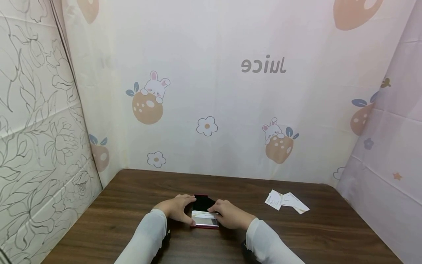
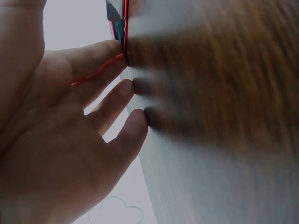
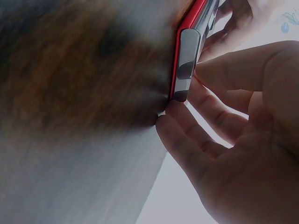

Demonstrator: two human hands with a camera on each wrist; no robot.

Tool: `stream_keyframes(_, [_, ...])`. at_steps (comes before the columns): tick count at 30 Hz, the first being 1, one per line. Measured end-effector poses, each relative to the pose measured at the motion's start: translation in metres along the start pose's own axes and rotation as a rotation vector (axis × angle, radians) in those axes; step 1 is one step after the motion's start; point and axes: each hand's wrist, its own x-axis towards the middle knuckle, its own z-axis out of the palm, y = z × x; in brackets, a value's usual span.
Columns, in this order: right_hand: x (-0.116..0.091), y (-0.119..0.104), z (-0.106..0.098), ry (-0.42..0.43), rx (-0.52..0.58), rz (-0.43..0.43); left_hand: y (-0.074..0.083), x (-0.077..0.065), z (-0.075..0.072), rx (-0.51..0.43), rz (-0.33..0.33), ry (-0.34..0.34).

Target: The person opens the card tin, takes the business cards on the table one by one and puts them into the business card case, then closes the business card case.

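Observation:
An open business card holder (image 1: 205, 226) with a red edge, a black inside and a shiny metal side lies on the table between the hands. A white card (image 1: 202, 215) lies in it. My left hand (image 1: 178, 208) holds the holder's left side, thumb at the near corner and fingers by the far one; its other fingertips (image 2: 140, 119) rest on the table. From the right, my right hand (image 1: 230, 214) grips the holder's side, its thumb over the card and its fingers (image 3: 180, 135) low against the metal edge (image 3: 187, 60). The thumb hides part of the card.
Several white cards (image 1: 287, 201) lie overlapping at the back right of the brown wooden table (image 1: 138, 189). Behind it hangs a printed curtain (image 1: 230, 154), and more patterned cloth (image 1: 39, 146) covers the left side.

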Motion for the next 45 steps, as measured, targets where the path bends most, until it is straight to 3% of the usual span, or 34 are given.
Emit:
stream_keyframes(15, [-0.005, 0.018, -0.004, -0.008, 0.042, 0.002, -0.002, -0.001, 0.002, -0.003, -0.009, 0.001])
stream_keyframes(23, [-0.026, 0.046, -0.023, 0.094, 0.046, 0.038, -0.002, -0.001, 0.002, -0.012, -0.007, 0.007])
stream_keyframes(33, [-0.063, 0.093, -0.050, 0.228, -0.019, 0.183, -0.003, -0.002, 0.003, -0.005, -0.004, 0.006])
stream_keyframes(38, [-0.076, 0.112, -0.056, 0.233, -0.021, 0.272, -0.003, -0.001, 0.003, -0.003, -0.006, 0.006])
stream_keyframes(45, [-0.087, 0.138, -0.065, 0.230, -0.040, 0.331, -0.002, -0.002, 0.003, -0.006, -0.006, 0.005])
